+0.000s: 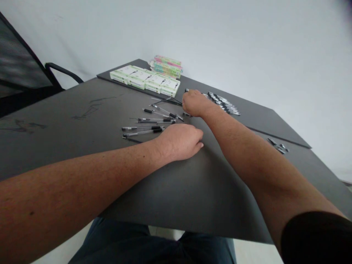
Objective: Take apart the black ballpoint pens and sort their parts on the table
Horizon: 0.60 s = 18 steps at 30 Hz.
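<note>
White wall behind a dark grey table; a flat dark board lies along the table's far side. Landmark for places: the loose pens, clear barrels with black grips, fanned untidily on the table's middle.

Left hand: at the near right edge of the loose pens, back of the hand up, partly covering that end of the spread. Fingers curl inward, thumb close to the bent fingers; whether they pinch anything, cannot tell.

Right hand: to the far right of the loose pens, reaching further across than the left. Fingers bend downward and sit close together, beside thin dark rods and pen parts; the fingertips are hidden, so their grip cannot be told.

Beyond the loose pens: 4 flat white-and-green boxes in a row, overlapping or touching. Behind those, a small stack of colourful packs. Right of the loose pens, past the right hand: a tidy slanted row of pens. Farther right, near the board's edge, small metallic items, too small to name. Left of the loose pens: dark streaks, then a black chair.
</note>
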Tool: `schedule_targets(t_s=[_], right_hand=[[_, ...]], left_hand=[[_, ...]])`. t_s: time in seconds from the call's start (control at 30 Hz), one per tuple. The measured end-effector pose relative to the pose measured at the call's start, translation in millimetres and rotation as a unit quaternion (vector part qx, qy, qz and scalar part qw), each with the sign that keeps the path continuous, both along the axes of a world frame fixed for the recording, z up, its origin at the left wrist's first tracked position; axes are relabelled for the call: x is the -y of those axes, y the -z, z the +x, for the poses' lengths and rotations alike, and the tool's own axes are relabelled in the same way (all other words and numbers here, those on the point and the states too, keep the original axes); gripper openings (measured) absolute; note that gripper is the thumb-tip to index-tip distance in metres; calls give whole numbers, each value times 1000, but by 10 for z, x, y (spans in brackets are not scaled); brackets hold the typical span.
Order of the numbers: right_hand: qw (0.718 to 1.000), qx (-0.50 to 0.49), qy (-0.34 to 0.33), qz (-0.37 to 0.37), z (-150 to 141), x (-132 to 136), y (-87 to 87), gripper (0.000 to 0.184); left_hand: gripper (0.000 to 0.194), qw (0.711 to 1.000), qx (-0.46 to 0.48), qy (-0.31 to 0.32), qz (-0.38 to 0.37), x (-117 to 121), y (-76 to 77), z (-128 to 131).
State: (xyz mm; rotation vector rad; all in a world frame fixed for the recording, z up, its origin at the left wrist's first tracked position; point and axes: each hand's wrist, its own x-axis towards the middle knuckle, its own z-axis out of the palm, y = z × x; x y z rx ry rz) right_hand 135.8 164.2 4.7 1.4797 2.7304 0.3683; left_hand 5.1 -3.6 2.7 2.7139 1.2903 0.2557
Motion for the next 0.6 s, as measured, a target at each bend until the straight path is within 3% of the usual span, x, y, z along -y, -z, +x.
schedule_targets(t_s=[0.13,0.3,0.43,0.6], right_hand=[[997,-61,19,39,204,172,-283,38],[978,-188,88,25,671,795,-580,21],[936,-322,138,-25,1107,1342,-541,9],[869,-457,179,-59,1445,1722,-282,14]], left_hand=[[25,1000,15,1,1,-36,29,-32],[22,1000,14,3,-2,-57,26,-39],[21,1000,6,4,-11,-66,18,-28],[28,999,31,25,25,-241,-94,-198]])
